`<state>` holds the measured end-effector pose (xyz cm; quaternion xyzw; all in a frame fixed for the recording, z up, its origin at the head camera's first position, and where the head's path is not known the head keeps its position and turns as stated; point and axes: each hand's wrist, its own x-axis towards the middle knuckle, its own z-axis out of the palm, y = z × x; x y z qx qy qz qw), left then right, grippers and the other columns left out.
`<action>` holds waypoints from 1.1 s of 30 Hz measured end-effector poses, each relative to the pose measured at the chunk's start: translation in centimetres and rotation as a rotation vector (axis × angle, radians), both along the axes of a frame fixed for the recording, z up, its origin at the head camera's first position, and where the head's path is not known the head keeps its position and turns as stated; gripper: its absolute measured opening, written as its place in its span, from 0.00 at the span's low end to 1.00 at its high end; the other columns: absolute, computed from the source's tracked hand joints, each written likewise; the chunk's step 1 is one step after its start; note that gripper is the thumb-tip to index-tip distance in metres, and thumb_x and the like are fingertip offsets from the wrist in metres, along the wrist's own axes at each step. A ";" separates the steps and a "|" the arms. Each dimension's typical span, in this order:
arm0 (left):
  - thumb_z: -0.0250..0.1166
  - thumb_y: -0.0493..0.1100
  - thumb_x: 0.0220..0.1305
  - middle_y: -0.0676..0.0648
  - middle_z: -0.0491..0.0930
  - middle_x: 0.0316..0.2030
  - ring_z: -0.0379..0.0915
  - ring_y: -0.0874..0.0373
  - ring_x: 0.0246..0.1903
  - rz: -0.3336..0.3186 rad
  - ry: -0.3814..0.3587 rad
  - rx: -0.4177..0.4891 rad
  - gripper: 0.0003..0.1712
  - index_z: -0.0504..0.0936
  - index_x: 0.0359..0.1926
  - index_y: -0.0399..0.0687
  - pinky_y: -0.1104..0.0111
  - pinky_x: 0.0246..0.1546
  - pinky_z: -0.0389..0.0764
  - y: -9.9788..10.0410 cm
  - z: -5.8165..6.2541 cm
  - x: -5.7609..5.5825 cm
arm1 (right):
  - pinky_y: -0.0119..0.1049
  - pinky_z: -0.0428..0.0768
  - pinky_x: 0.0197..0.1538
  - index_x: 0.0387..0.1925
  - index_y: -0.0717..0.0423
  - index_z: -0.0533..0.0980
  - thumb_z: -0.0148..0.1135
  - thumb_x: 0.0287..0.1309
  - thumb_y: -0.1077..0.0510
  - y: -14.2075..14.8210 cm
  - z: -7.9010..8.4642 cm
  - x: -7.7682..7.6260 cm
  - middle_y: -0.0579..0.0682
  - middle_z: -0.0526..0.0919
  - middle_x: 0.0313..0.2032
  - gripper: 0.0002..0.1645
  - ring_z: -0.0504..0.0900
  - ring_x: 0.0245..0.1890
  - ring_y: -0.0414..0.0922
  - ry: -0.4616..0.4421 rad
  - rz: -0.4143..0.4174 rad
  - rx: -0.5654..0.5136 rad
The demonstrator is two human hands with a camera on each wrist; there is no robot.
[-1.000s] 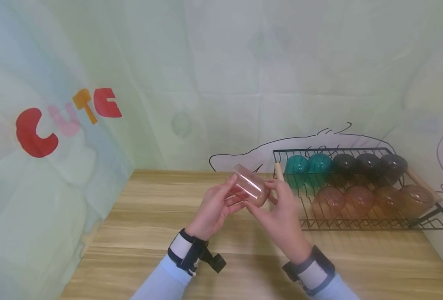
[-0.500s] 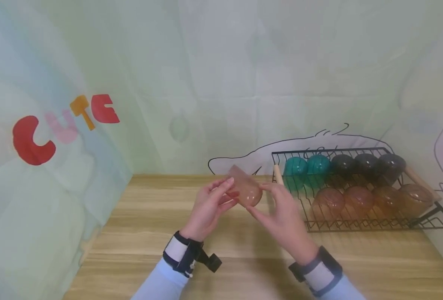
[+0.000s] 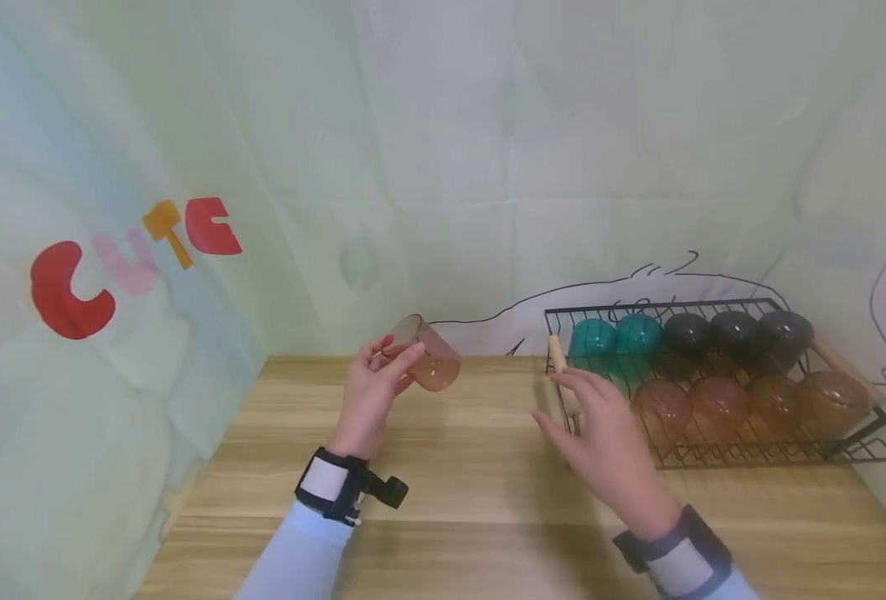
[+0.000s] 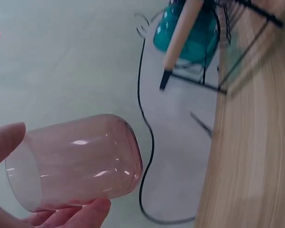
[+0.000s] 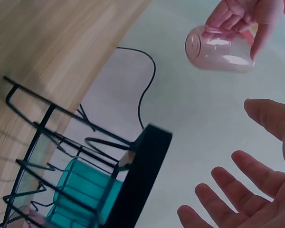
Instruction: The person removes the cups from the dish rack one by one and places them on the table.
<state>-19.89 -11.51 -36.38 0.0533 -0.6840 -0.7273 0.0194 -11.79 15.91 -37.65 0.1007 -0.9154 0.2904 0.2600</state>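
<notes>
A clear pink drinking glass (image 3: 435, 360) is held up above the table's back edge by my left hand (image 3: 371, 392). Thumb and fingers grip it near its rim, and it tilts with its base toward the right. In the left wrist view the glass (image 4: 80, 164) looks hollow, with nothing inside. My right hand (image 3: 611, 442) is apart from the glass, its fingers spread and holding nothing, near the left end of the black wire rack (image 3: 611, 457). The right wrist view shows the right hand (image 5: 256, 190) with fingers extended, and the glass (image 5: 218, 50) beyond it.
Upside-down glasses fill the rack in two rows: teal ones (image 3: 639, 337) and dark grey ones (image 3: 735, 333) behind, pink (image 3: 720, 404) and amber ones (image 3: 833, 400) in front. A wooden handle (image 3: 558, 354) marks the rack's left end. A printed cloth (image 3: 443, 167) hangs behind the wooden table (image 3: 443, 500).
Both hands were on the glass earlier. The right hand has let go and moved right toward the rack, while the left hand has carried the glass to the left.
</notes>
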 end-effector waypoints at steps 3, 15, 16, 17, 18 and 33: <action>0.73 0.58 0.46 0.45 0.71 0.51 0.72 0.56 0.50 0.060 0.029 -0.062 0.46 0.63 0.62 0.46 0.61 0.51 0.80 -1.4 -0.4 -1.0 | 0.52 0.76 0.55 0.54 0.51 0.74 0.70 0.47 0.43 0.6 -0.2 0.2 0.51 0.76 0.56 0.33 0.73 0.56 0.50 -0.032 -0.014 0.015; 0.72 0.62 0.44 0.45 0.68 0.54 0.70 0.56 0.50 0.276 0.033 -0.310 0.51 0.60 0.65 0.49 0.72 0.42 0.77 -6.8 -3.8 -3.5 | 0.56 0.72 0.58 0.55 0.53 0.73 0.69 0.49 0.43 1.5 -0.6 0.8 0.55 0.74 0.57 0.34 0.71 0.57 0.53 -0.120 -0.032 0.039; 0.72 0.61 0.44 0.45 0.68 0.54 0.70 0.56 0.50 0.289 0.033 -0.310 0.50 0.60 0.65 0.49 0.72 0.42 0.77 -7.2 -4.2 -3.7 | 0.56 0.72 0.58 0.55 0.53 0.73 0.69 0.49 0.43 1.5 -0.6 0.8 0.55 0.74 0.57 0.34 0.72 0.57 0.53 -0.121 -0.032 0.041; 0.73 0.61 0.45 0.45 0.68 0.54 0.70 0.56 0.49 0.303 0.034 -0.314 0.50 0.61 0.65 0.49 0.72 0.41 0.77 -7.5 -4.6 -3.8 | 0.56 0.72 0.58 0.55 0.53 0.73 0.69 0.48 0.43 1.6 -0.6 0.8 0.55 0.74 0.57 0.34 0.72 0.57 0.53 -0.122 -0.031 0.042; 0.73 0.61 0.45 0.45 0.68 0.54 0.70 0.56 0.49 0.316 0.035 -0.318 0.49 0.61 0.64 0.49 0.73 0.41 0.76 -7.8 -5.0 -4.0 | 0.56 0.72 0.58 0.55 0.53 0.73 0.69 0.48 0.43 1.6 -0.6 0.8 0.55 0.74 0.57 0.34 0.72 0.57 0.53 -0.122 -0.031 0.042; 0.73 0.59 0.46 0.44 0.67 0.59 0.66 0.52 0.55 0.459 -0.007 -0.375 0.50 0.60 0.67 0.51 0.63 0.51 0.73 -13.1 -8.8 -4.6 | 0.55 0.75 0.56 0.54 0.55 0.75 0.72 0.46 0.47 1.9 -1.2 0.5 0.56 0.75 0.56 0.33 0.73 0.56 0.54 -0.084 -0.020 0.032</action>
